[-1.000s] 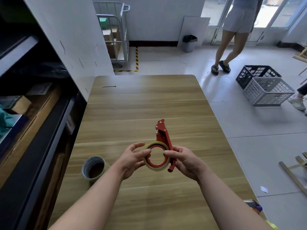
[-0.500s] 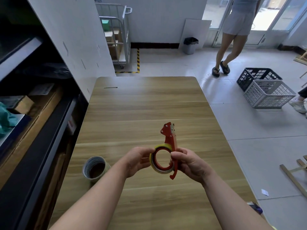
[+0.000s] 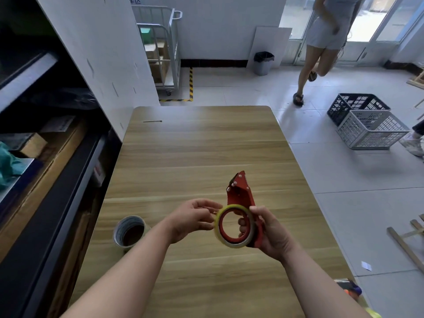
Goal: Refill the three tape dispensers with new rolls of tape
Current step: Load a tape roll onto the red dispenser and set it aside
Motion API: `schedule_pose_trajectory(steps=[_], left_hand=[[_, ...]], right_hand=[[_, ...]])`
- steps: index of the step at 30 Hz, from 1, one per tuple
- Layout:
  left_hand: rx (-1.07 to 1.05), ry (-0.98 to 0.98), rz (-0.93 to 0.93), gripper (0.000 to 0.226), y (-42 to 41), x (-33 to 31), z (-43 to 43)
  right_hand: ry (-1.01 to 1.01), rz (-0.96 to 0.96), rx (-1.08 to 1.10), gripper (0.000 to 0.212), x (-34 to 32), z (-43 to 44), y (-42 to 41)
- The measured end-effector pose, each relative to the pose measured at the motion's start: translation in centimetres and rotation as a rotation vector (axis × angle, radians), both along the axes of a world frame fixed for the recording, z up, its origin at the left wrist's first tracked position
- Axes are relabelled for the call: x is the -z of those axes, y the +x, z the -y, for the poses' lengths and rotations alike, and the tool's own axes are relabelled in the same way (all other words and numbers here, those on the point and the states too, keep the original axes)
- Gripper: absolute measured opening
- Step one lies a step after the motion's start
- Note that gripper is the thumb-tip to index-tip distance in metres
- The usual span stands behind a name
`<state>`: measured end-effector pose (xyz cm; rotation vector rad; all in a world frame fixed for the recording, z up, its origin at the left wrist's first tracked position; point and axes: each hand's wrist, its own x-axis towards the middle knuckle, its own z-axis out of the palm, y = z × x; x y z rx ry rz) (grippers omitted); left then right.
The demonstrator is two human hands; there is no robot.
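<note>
Head view is showing both my hands raised over the near part of the wooden table (image 3: 202, 152). My right hand (image 3: 273, 235) is gripping the red dispenser (image 3: 241, 191), fingers wrapping round its handle side; some of them are showing through the hole of the tape roll (image 3: 219, 235), and the palm is hiding the dispenser's lower end. The yellowish roll is sitting on the dispenser's red hub, tilted toward me, with the cutter head pointing up and away. My left hand (image 3: 190, 222) is curling in at the roll's left rim. Its fingertips are meeting the edge there, but I cannot tell whether they are pinching the tape or only touching it.

Left of my forearm, a stack of rolls (image 3: 129, 232) is standing on the table, its count being hard to make out. Something thin and dark (image 3: 152, 121) is lying near the far edge, too small to identify. At the bottom right, coloured objects (image 3: 351, 289) are being cut off by the frame.
</note>
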<state>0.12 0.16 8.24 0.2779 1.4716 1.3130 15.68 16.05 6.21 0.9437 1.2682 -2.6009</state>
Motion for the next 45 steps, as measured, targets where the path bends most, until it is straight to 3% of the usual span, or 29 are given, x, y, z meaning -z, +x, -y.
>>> schedule_pose_trajectory(steps=[6, 12, 18, 22, 25, 31, 34, 45], left_hand=[[0.025, -0.024, -0.225, 0.004, 0.7, -0.5, -0.3], [-0.093, 0.021, -0.577, 0.003, 1.9, -0.8, -1.4], [-0.166, 0.03, -0.858, 0.005, 2.9, -1.1, -2.4], [-0.202, 0.031, -0.898, 0.006, 2.8, -1.1, -2.6], [-0.251, 0.014, -0.918, 0.007, 2.6, -1.3, -2.7], [-0.283, 0.032, -1.03, 0.007, 2.9, -1.1, -2.6], [-0.307, 0.061, -1.064, 0.006, 3.4, -0.7, -2.3], [-0.241, 0.012, -0.91, 0.005, 0.0, -2.9, -2.4]], right_hand=[[-0.04, -0.051, 0.014, 0.062, 0.1, -0.2, 0.2], [-0.163, -0.112, -0.035, 0.061, -0.2, 0.0, 0.6], [-0.104, -0.083, -0.069, 0.058, -0.8, 0.3, -0.1], [-0.073, -0.068, -0.06, 0.062, -1.1, 0.4, 0.0], [-0.17, -0.116, 0.009, 0.073, -1.1, 0.7, -0.1], [-0.141, -0.132, -0.024, 0.053, -1.5, 1.2, -0.2], [-0.156, -0.148, -0.028, 0.057, -1.6, 1.0, -0.2], [0.016, -0.108, -0.261, 0.05, -2.4, -1.0, 0.5]])
